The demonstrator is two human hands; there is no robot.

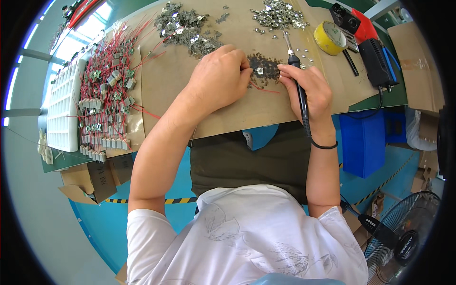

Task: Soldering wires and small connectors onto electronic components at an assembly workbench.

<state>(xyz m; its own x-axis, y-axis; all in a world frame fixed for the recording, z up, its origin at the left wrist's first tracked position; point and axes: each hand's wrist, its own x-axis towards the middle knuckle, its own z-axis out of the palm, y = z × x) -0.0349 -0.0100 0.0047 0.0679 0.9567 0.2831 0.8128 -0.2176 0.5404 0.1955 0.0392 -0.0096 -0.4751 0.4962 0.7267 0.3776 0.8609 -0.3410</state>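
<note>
My left hand [216, 73] is closed in a pinch over the brown work surface, with a small silver metal piece [260, 71] at its fingertips. My right hand [311, 92] grips a soldering iron [293, 60], its black handle lying across the fingers and its metal tip pointing to the far side. The right thumb and forefinger are pinched together; whether a tiny part is between them is too small to tell. Between both hands spreads a patch of small dark bits [268, 64]. A short red wire [270, 90] lies just in front of it.
Grey metal parts [178, 28] are heaped far left, shiny silver ones [280, 14] far right. Many red-wired components [107, 95] cover the left side beside a white tray [64, 107]. Yellow tape [329, 38] and a black corded box [376, 61] stand right. A fan [403, 242] is behind.
</note>
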